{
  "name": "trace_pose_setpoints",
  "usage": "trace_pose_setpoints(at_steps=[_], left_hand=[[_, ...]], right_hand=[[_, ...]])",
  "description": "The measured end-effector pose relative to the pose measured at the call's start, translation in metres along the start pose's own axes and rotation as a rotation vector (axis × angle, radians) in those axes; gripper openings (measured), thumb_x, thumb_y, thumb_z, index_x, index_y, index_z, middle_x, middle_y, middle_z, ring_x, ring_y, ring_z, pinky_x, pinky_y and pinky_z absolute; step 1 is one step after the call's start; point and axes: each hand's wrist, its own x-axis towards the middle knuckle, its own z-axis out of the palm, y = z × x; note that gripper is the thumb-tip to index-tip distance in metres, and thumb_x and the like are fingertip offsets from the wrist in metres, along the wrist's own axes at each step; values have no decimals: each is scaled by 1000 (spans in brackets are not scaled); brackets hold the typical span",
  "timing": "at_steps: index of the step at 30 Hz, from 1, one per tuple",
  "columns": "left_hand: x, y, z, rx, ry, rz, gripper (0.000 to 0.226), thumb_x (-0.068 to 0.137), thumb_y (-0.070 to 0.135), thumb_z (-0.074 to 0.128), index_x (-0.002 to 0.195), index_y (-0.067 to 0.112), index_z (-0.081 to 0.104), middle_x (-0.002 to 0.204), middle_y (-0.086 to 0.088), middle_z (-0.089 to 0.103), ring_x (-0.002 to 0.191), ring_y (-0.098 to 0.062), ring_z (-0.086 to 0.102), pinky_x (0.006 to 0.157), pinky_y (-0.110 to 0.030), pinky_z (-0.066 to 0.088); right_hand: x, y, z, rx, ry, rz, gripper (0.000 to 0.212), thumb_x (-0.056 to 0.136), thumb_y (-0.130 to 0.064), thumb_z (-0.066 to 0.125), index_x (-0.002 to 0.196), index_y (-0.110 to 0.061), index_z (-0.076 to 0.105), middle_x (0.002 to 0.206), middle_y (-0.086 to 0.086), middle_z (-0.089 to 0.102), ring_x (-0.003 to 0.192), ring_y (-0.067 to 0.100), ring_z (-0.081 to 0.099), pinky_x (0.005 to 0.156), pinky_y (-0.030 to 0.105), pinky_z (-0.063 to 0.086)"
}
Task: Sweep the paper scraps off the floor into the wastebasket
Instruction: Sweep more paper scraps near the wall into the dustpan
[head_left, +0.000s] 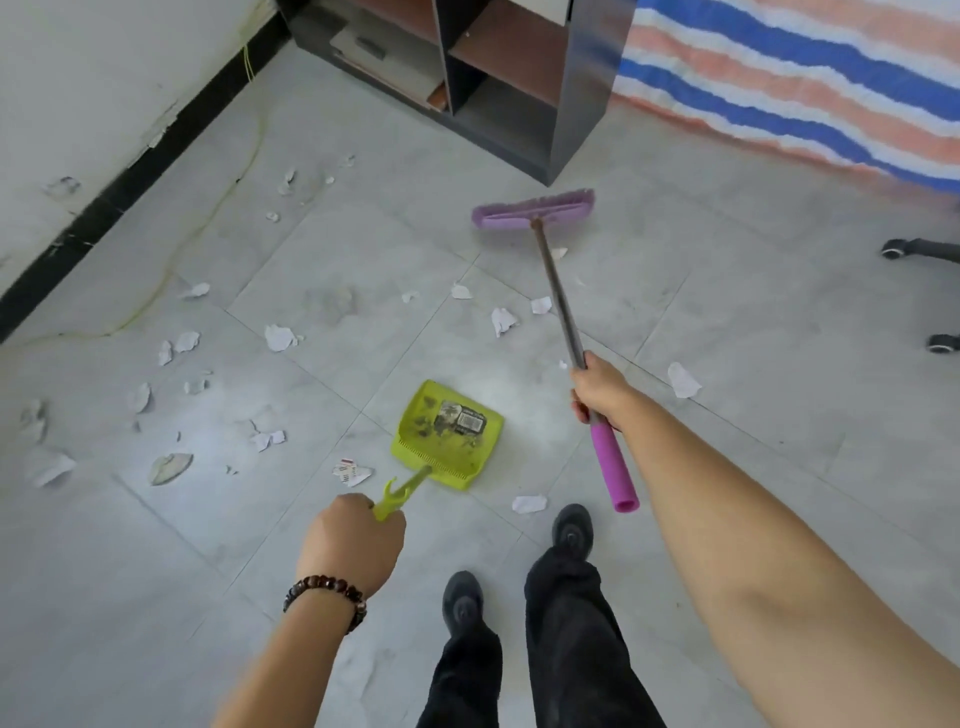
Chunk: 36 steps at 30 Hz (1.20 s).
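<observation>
- Across the floor (727, 312), light, flimsy paper scraps (280, 338) lie scattered; sweep gently.
- Your right hand (597, 389) grips the stiff broom (561, 291) mid-shaft.
- Your left hand (353, 540) clasps the dustpan (447, 441) handle.
- No wastebasket shows.

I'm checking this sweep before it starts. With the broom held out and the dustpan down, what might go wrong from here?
1. The broom head is far past the dustpan, so a long stroke may fling light paper scraps sideways.
2. The left hand holds the dustpan only by its handle end, so a push could shift it.
3. Scraps near the wall lie far off and may get missed.
</observation>
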Motion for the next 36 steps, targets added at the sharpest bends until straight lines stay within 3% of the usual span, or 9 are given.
trace_pose_setpoints(at_steps=[3, 7, 11, 14, 17, 22, 30, 33, 36], left_hand=[[16, 23, -5, 53, 21, -13, 29, 87, 26, 57, 65, 11, 46, 58, -2, 49, 50, -20, 43, 46, -25, 30], [25, 20, -12, 120, 19, -9, 27, 87, 27, 58, 72, 4, 57, 60, -4, 54, 53, -21, 49, 47, -24, 34], [30, -1, -25, 112, 20, -1, 33, 87, 30, 59, 66, 4, 53, 56, -5, 50, 51, -24, 45, 47, -24, 32], [34, -11, -30, 89, 12, 21, 39, 86, 30, 60, 58, 11, 41, 52, -3, 43, 49, -23, 40, 47, -24, 29], [33, -17, -28, 77, 8, 24, 42, 87, 34, 60, 58, 12, 39, 52, -3, 42, 49, -23, 40, 48, -24, 29], [35, -15, -27, 88, 18, 24, 39, 87, 30, 61, 59, 12, 41, 53, -2, 43, 49, -22, 41, 47, -24, 30], [41, 3, -12, 142, 43, 28, 35, 88, 33, 57, 65, 10, 46, 57, -2, 47, 49, -20, 44, 46, -23, 30], [40, 9, -11, 139, 40, 23, 26, 86, 27, 57, 74, 4, 57, 63, -5, 55, 53, -21, 49, 48, -23, 34], [39, 14, -11, 137, 49, 33, 27, 87, 24, 56, 69, 6, 49, 61, -5, 51, 50, -21, 45, 47, -23, 32]], right_hand=[[13, 35, 6, -286, -18, 63, 45, 92, -12, 27, 135, -20, 38, 91, 22, 64, 41, 26, 55, 41, 27, 43], [-29, 137, 12, -278, -64, 231, 41, 100, -30, 25, 139, -23, 36, 91, 12, 58, 50, 24, 52, 38, 27, 42], [-105, 225, 9, -181, -42, 482, 48, 95, -46, 41, 109, -5, 61, 67, 9, 53, 42, 21, 47, 42, 23, 40], [-148, 253, 10, -168, 42, 436, 57, 94, -58, 45, 83, -5, 61, 68, 7, 55, 52, 21, 48, 42, 22, 36], [-170, 244, 15, -225, 80, 329, 58, 96, -59, 39, 71, -10, 55, 69, 5, 59, 57, 20, 56, 47, 27, 46], [-125, 165, 48, -182, 79, 220, 55, 97, -59, 33, 82, -12, 59, 85, 6, 64, 77, 27, 64, 70, 36, 54], [-20, -13, 102, -203, 9, 80, 44, 97, -33, 33, 121, -4, 56, 103, 18, 66, 80, 36, 70, 65, 38, 58], [-13, -19, 97, -384, -70, 105, 36, 93, -20, 37, 117, -2, 57, 91, 16, 61, 72, 32, 61, 56, 30, 49], [-22, 27, 79, -650, -80, 115, 39, 95, -23, 33, 121, -7, 56, 102, 13, 58, 87, 32, 55, 61, 30, 42]])
